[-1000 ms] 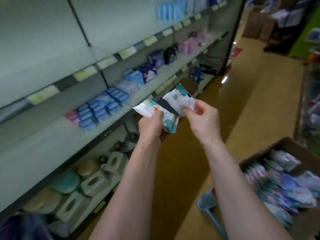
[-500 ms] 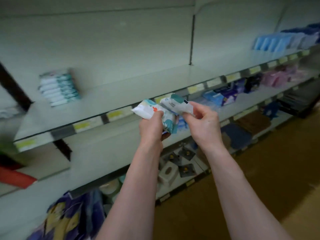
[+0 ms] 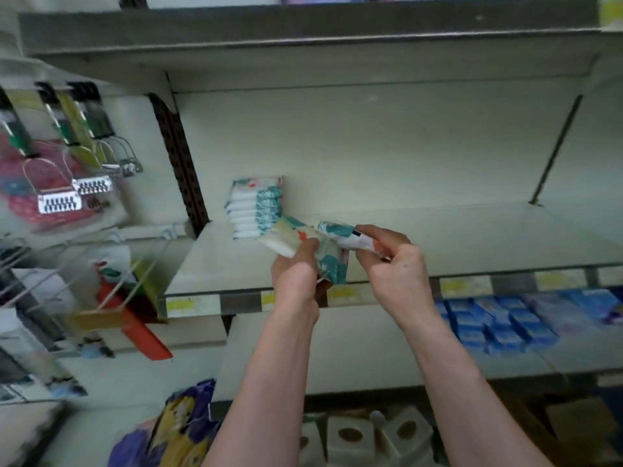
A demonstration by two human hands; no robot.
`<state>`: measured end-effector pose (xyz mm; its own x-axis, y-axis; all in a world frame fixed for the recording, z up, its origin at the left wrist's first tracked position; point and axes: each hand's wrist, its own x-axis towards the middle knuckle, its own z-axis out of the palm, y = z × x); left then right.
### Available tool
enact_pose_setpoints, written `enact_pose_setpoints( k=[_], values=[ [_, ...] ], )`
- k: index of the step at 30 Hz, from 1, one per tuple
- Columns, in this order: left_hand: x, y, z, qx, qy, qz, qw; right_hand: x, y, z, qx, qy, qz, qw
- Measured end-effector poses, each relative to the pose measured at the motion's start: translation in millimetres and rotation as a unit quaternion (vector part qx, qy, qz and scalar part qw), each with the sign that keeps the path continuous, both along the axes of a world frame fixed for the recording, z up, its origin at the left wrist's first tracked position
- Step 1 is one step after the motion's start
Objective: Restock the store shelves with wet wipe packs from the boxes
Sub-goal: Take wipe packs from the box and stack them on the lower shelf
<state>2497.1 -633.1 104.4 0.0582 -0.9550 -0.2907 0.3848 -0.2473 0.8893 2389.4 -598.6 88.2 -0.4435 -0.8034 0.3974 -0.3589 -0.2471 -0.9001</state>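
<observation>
My left hand [image 3: 296, 274] grips a white-and-teal wet wipe pack [image 3: 296, 239] with a red mark, thumb on top. My right hand [image 3: 391, 264] pinches a second wet wipe pack [image 3: 340, 235] of the same kind beside it. Both packs are held over the front edge of the pale shelf [image 3: 472, 237]. At the shelf's back left corner stands a stack of several matching wet wipe packs [image 3: 254, 207] against the back panel, just beyond my left hand.
The shelf stretches bare to the right. Yellow price labels [image 3: 465, 286] line its front rail. Blue packs [image 3: 499, 326] fill the shelf below at right. Hanging goods on wire hooks [image 3: 77, 183] sit left of the upright. Tissue boxes [image 3: 350, 439] are lower down.
The view has swung left and closer to the shelf. Both hands carried their packs up to the shelf, near the existing stack. The box on the floor is out of view.
</observation>
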Motion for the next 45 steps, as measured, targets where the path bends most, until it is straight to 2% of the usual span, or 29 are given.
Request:
enact_pose_setpoints(
  k=[3,8,10,13,17,21,24,28,33,38,41,43,45],
  values=[
    [1.5,-26.0,8.7,-0.005,0.004,0.017,1.000,-4.7,-35.6,10.2,0.016,0.024,0.030,0.999],
    [6.3,-49.7,13.4,-0.091,0.018,-0.014,0.996,-4.3,-72.9,17.0,-0.022,0.098,0.091,0.991],
    [8.2,-57.5,15.5,-0.105,0.008,-0.026,0.994,-0.7,-83.6,17.5,-0.003,0.097,0.130,0.987],
    [14.5,-73.3,19.4,-0.096,0.020,-0.002,0.995,3.5,-99.4,23.5,0.054,-0.001,0.204,0.977],
    [28.4,-96.5,19.9,-0.096,0.038,0.007,0.995,13.7,-127.6,33.1,0.100,-0.232,0.224,0.941],
    [51.6,-121.3,27.5,-0.076,0.069,-0.007,0.995,19.6,-161.9,48.5,0.120,-0.278,0.245,0.921],
    [76.5,-148.4,43.4,-0.067,0.052,0.004,0.996,18.1,-185.7,64.5,0.156,-0.241,0.273,0.918],
    [91.1,-181.6,59.3,-0.060,-0.055,-0.032,0.996,26.5,-213.9,78.4,0.191,-0.149,0.301,0.922],
    [99.8,-211.0,70.6,-0.045,-0.103,-0.053,0.992,36.8,-247.5,90.7,0.179,-0.127,0.268,0.938],
    [102.1,-235.4,69.9,-0.057,-0.059,-0.011,0.997,44.6,-266.8,91.6,0.169,-0.159,0.231,0.945],
    [102.5,-251.7,69.8,-0.083,-0.056,0.039,0.994,49.0,-267.6,86.8,0.232,-0.158,0.268,0.922],
    [102.4,-259.6,69.3,-0.096,-0.108,0.069,0.987,51.4,-270.1,83.7,0.242,-0.138,0.277,0.919],
    [104.4,-267.2,68.5,-0.124,-0.205,0.106,0.965,52.3,-277.7,81.4,0.212,-0.094,0.239,0.943]
  ],
)
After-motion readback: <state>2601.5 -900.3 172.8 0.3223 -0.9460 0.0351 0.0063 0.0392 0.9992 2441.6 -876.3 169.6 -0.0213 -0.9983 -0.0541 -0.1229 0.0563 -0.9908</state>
